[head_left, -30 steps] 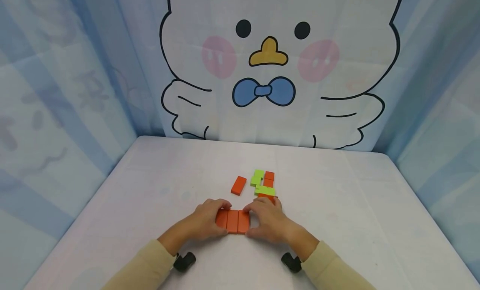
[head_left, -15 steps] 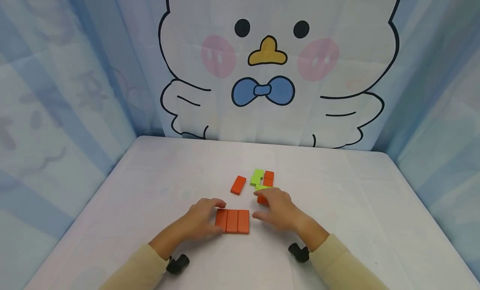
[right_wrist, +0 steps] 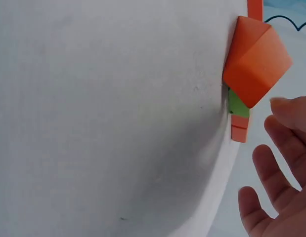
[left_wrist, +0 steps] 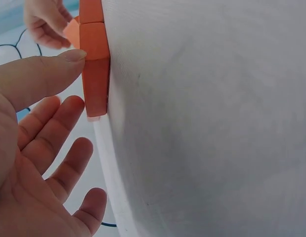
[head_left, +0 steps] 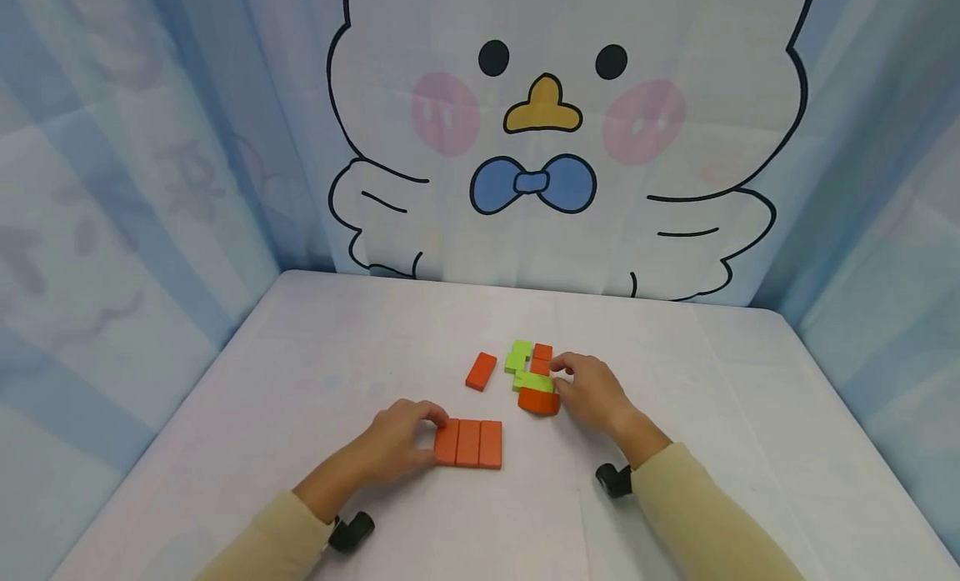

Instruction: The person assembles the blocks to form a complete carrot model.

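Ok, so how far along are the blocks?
Apparently done: three red blocks sit side by side in a row. In hand: nothing clearly gripped; the left hand is at the row's left end, the right hand beside the green-and-red cluster. Remaining, probably: that cluster and a lone red block, both apart from the row.

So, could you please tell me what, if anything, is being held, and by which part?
The left hand is at the left corners of the leftmost block; whether it grips cannot be told. The right hand holds nothing.
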### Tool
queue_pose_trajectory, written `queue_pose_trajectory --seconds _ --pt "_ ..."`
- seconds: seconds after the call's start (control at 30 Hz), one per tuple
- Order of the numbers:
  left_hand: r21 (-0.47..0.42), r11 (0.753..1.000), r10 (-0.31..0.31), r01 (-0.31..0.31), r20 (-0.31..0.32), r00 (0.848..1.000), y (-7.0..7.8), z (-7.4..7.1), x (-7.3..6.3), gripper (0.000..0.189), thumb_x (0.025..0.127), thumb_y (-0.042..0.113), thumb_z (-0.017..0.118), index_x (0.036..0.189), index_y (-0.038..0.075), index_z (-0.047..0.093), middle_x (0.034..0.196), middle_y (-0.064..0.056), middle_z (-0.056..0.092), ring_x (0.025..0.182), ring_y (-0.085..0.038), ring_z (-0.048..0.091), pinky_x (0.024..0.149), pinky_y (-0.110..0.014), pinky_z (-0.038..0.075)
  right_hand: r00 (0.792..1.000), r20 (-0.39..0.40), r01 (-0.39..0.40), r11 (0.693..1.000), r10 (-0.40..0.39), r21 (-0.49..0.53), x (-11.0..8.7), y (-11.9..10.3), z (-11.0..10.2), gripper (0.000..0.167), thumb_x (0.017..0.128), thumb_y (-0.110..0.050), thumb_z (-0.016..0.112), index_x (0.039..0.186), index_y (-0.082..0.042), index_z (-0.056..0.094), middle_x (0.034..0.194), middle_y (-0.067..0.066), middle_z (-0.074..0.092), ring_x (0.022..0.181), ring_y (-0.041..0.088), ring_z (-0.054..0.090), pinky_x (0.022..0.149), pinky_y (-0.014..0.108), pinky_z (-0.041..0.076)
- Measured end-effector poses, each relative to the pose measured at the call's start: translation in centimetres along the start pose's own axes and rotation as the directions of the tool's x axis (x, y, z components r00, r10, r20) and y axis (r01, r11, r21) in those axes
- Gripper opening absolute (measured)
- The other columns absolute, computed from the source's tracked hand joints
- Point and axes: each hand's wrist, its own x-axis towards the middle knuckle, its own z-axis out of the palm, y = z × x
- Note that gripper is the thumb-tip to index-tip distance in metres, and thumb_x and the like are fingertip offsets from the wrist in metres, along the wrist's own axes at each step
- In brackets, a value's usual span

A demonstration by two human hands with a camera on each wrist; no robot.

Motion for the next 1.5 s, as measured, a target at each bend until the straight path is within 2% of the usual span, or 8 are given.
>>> queue_pose_trajectory --seconds 0.13,0.3,0.53,0.77,0.83,1.07,1.37,1.5 --pt "-0.001 1.0 -0.005 0.005 -0.003 1.0 -0.1 0.0 0.0 0.038 0.085 0.011 0.079 0.119 0.015 0.064 0.114 0.005 0.059 0.116 -0.025 0.05 0.1 -0.05 0.043 0.999 0.039 -0.024 0.999 0.025 -0.03 0.4 0.3 0.1 0.029 0.097 -0.015 0.063 0.124 -0.005 0.065 0.122 0.011 0.065 0.114 0.033 0.057 0.1 0.051 0.045" --pt "-0.013 1.0 -0.003 0.003 0.009 1.0 -0.2 0.0 0.1 0.039 0.085 0.011 0.079 0.121 0.013 0.064 0.115 0.004 0.06 0.115 -0.025 0.052 0.1 -0.049 0.045 0.997 0.079 -0.015 0.998 0.019 -0.054 0.7 0.7 0.5 0.029 0.095 -0.014 0.062 0.123 -0.006 0.066 0.122 0.009 0.065 0.113 0.031 0.058 0.1 0.05 0.045" --pt "-0.05 0.998 0.028 -0.026 0.041 0.999 -0.3 0.0 0.3 0.04 0.087 0.009 0.078 0.123 0.01 0.061 0.117 0.002 0.062 0.11 -0.021 0.057 0.098 -0.044 0.048 0.994 0.103 -0.031 0.997 0.038 -0.072 0.8 0.6 0.7 0.034 0.093 -0.014 0.062 0.126 -0.005 0.065 0.12 0.009 0.065 0.11 0.029 0.057 0.1 0.05 0.046" --pt "-0.067 0.998 0.011 -0.008 0.051 0.999 -0.2 0.0 0.2 0.041 0.087 0.009 0.078 0.124 0.01 0.061 0.118 0.002 0.063 0.111 -0.021 0.057 0.1 -0.044 0.047 0.994 0.105 -0.018 0.998 0.025 -0.063 0.7 0.5 0.4 0.033 0.092 -0.014 0.063 0.124 -0.006 0.065 0.119 0.007 0.065 0.108 0.028 0.056 0.097 0.047 0.048" --pt "-0.067 0.998 0.007 -0.003 0.054 0.999 -0.2 0.0 0.2 0.04 0.087 0.009 0.078 0.123 0.01 0.061 0.118 0.002 0.063 0.11 -0.021 0.057 0.1 -0.044 0.047 0.995 0.1 -0.01 0.999 0.015 -0.052 0.5 0.1 0.0 0.032 0.092 -0.016 0.065 0.123 -0.008 0.065 0.117 0.007 0.064 0.107 0.028 0.055 0.095 0.046 0.049" --pt "-0.06 0.998 -0.015 0.018 0.048 0.999 -0.1 0.0 0.3 0.04 0.086 0.009 0.079 0.122 0.012 0.062 0.116 0.002 0.063 0.109 -0.02 0.057 0.099 -0.043 0.048 0.985 0.127 0.121 0.992 -0.117 -0.026 0.0 -2.7 -0.4 0.031 0.091 -0.017 0.068 0.12 -0.009 0.069 0.114 0.006 0.064 0.105 0.027 0.055 0.092 0.045 0.049" --pt "-0.059 0.998 -0.017 0.02 0.047 0.999 0.1 0.0 0.2 0.041 0.085 0.009 0.08 0.122 0.012 0.062 0.116 0.003 0.063 0.11 -0.021 0.057 0.1 -0.045 0.046 0.974 0.163 0.165 0.986 -0.157 -0.036 0.2 -5.0 2.2 0.026 0.088 -0.014 0.075 0.114 -0.012 0.073 0.106 -0.002 0.067 0.097 0.02 0.06 0.084 0.036 0.052" --pt "-0.059 0.998 -0.006 0.009 0.044 0.999 0.2 -0.2 0.0 0.041 0.085 0.01 0.08 0.122 0.012 0.062 0.115 0.003 0.063 0.11 -0.022 0.056 0.099 -0.046 0.046 0.969 0.179 0.183 0.981 -0.169 -0.064 0.3 -5.4 3.1 0.026 0.088 -0.016 0.076 0.114 -0.013 0.074 0.105 -0.002 0.069 0.101 0.021 0.059 0.087 0.039 0.05"
